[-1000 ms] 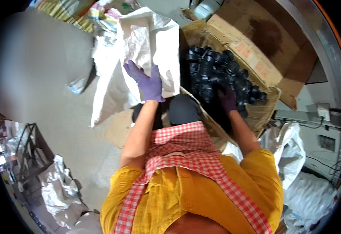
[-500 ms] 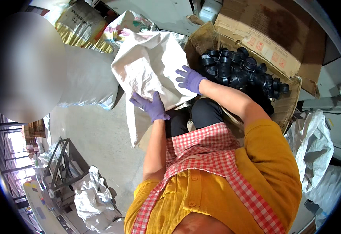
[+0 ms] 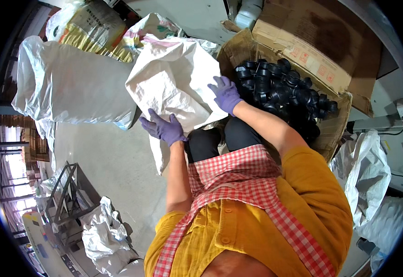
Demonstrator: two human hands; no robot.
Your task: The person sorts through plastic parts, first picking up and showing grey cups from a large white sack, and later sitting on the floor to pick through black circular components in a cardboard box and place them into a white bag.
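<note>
A large white woven sack (image 3: 164,85) lies crumpled in front of my knees, its lower corner hanging toward the floor. My left hand (image 3: 165,129), in a purple glove, rests on the sack's near left side with fingers spread. On the sack's right edge lies my right hand (image 3: 226,94), gloved alike, its fingers stretched out and apart. Just beyond that hand, a big cardboard box (image 3: 342,120) holds a heap of black round plastic parts (image 3: 280,87). Whatever is inside the sack is hidden.
A full, pale plastic bag (image 3: 77,87) stands at the far left, beside a yellow-and-grey printed sack (image 3: 90,27). Lower left are a dark metal frame (image 3: 65,194) and a crumpled white bag (image 3: 104,235). Another white sack (image 3: 370,171) hangs at the right.
My left hand has shifted left, and the sack's left side has spread slightly outward. My right hand stays near the right edge. The view has moved a little.
</note>
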